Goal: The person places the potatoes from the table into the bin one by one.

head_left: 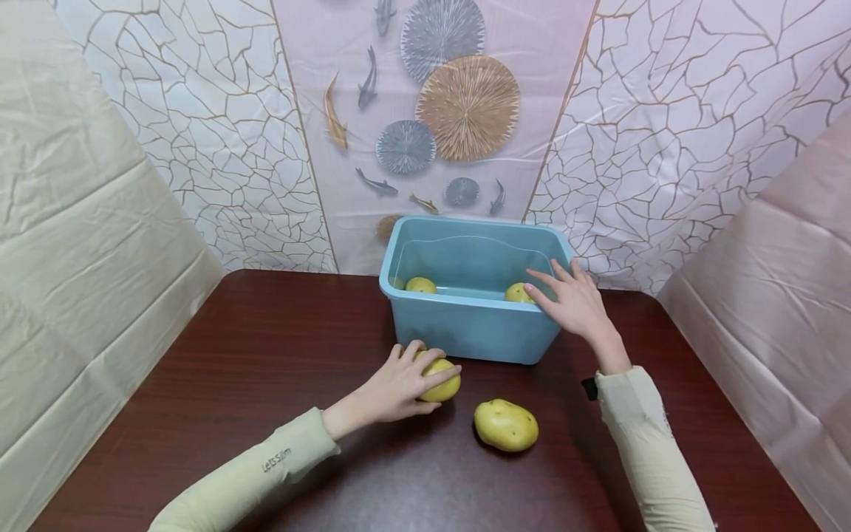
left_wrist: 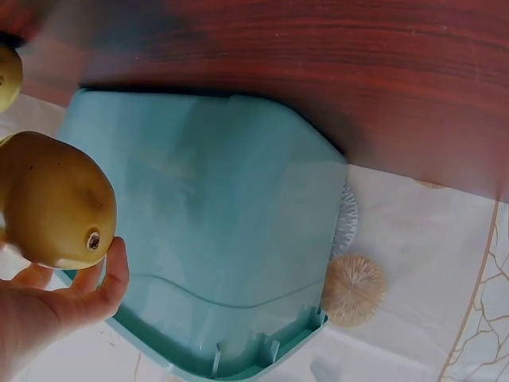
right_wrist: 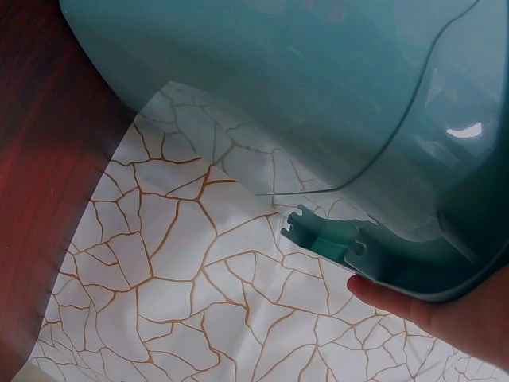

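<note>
Just before the tub (head_left: 475, 330), your left hand (head_left: 397, 386) curls round one potato (head_left: 442, 384); the tub lies beyond, long side towards you; your right hand (head_left: 577, 301), fingers spread, hovers by its right end.

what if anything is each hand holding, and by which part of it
The left hand holds a potato by its top and sides. The right hand, spread at the bin's right end, shows no grip on anything.
</note>
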`<control>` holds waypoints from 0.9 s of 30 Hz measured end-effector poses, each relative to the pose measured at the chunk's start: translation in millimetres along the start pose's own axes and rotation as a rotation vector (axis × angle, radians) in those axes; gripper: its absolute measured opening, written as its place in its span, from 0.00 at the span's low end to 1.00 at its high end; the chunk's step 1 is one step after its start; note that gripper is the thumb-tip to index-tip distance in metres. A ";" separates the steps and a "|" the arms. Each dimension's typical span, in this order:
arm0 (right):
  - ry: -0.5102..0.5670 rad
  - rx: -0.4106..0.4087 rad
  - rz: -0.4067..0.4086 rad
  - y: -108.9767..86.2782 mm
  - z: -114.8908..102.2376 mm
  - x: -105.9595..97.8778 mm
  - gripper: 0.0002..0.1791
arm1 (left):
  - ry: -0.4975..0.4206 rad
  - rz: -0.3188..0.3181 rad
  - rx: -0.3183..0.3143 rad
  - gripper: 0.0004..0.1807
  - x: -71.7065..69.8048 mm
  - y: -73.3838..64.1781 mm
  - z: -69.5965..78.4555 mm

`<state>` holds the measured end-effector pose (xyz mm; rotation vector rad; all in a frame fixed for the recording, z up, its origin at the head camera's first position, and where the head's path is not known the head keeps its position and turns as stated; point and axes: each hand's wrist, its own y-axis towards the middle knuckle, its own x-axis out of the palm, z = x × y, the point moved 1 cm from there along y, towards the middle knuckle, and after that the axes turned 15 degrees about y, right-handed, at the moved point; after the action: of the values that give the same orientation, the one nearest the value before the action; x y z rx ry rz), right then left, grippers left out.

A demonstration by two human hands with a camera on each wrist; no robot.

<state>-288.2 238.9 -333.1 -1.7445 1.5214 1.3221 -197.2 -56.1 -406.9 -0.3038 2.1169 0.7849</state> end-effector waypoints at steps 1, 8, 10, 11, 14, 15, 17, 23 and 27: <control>0.001 -0.001 0.000 0.0 -0.3 -0.1 0.35 | 0.002 0.002 0.001 0.32 -1.3 0.2 -0.4; -0.006 0.001 0.001 -0.7 -1.6 -0.8 0.32 | -0.005 0.046 -0.014 0.32 -9.6 4.1 -6.2; -0.012 0.003 -0.001 -1.0 -2.1 -1.3 0.31 | -0.007 0.057 -0.023 0.32 -10.6 5.0 -8.5; -0.014 0.002 -0.002 -1.1 -2.2 -1.4 0.30 | -0.006 0.063 -0.027 0.32 -11.0 5.4 -9.6; -0.017 0.002 -0.006 -1.3 -2.3 -1.7 0.30 | 0.001 0.074 -0.035 0.32 -13.0 6.5 -12.7; -0.017 0.002 -0.007 -1.3 -2.4 -1.7 0.29 | 0.003 0.077 -0.037 0.32 -13.7 6.8 -13.5; -0.016 0.001 -0.007 -0.9 -2.3 -1.4 0.29 | 0.003 0.082 -0.042 0.32 -15.5 7.5 -14.7; -0.003 -0.002 0.001 0.1 -1.1 0.2 0.30 | -0.001 0.101 -0.053 0.31 -20.1 9.6 -17.2; 0.000 -0.001 0.000 0.3 0.0 1.5 0.32 | 0.004 0.106 -0.056 0.31 -21.0 10.3 -19.1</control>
<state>-288.6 238.2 -334.4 -1.7450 1.5206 1.3236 -201.0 -61.3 -377.4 -0.2244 2.1309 0.9070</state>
